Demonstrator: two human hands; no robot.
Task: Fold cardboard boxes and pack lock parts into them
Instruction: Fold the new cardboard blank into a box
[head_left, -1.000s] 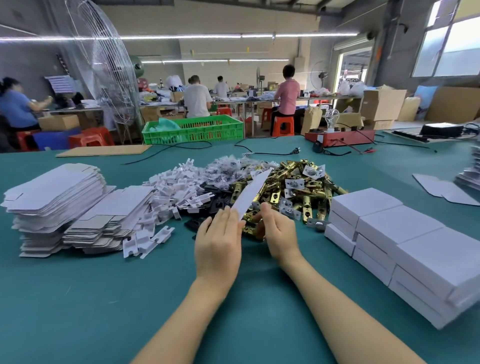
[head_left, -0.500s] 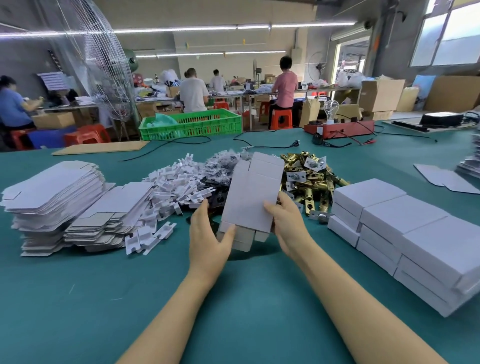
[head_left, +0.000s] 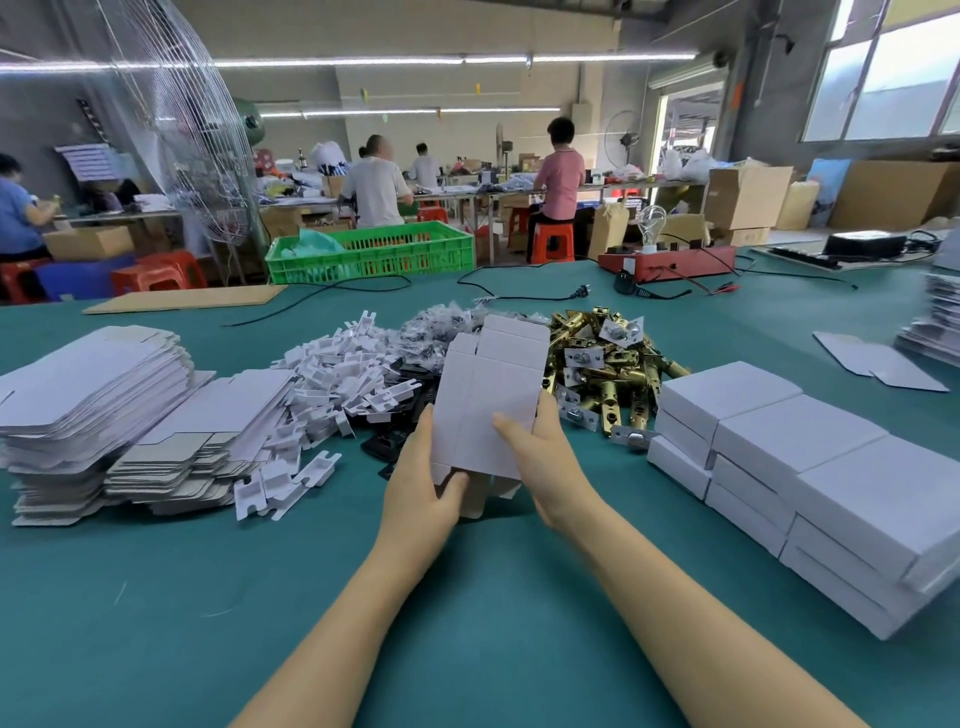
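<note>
A white cardboard box blank (head_left: 485, 400) stands upright above the green table, held at its lower end by both hands. My left hand (head_left: 423, 480) grips its bottom left corner, thumb on the lower flaps. My right hand (head_left: 537, 457) holds the right side, thumb pressed across the front face. Behind the blank lie a pile of brass lock latches (head_left: 608, 364), white plastic parts (head_left: 343, 374) and black parts (head_left: 395, 421). Flat box blanks (head_left: 88, 379) are stacked at the left. Folded white boxes (head_left: 810, 457) are stacked at the right.
The green table (head_left: 208, 597) stretches in front of my arms. A green crate (head_left: 374, 254), a red device (head_left: 670, 262) with cables and a cardboard sheet (head_left: 187, 299) lie at the far edge. More blanks (head_left: 883, 358) sit far right. People work at benches behind.
The blank went from edge-on and flat to upright with its face toward me. Both hands shifted down to its lower end, and my right thumb now lies across the front.
</note>
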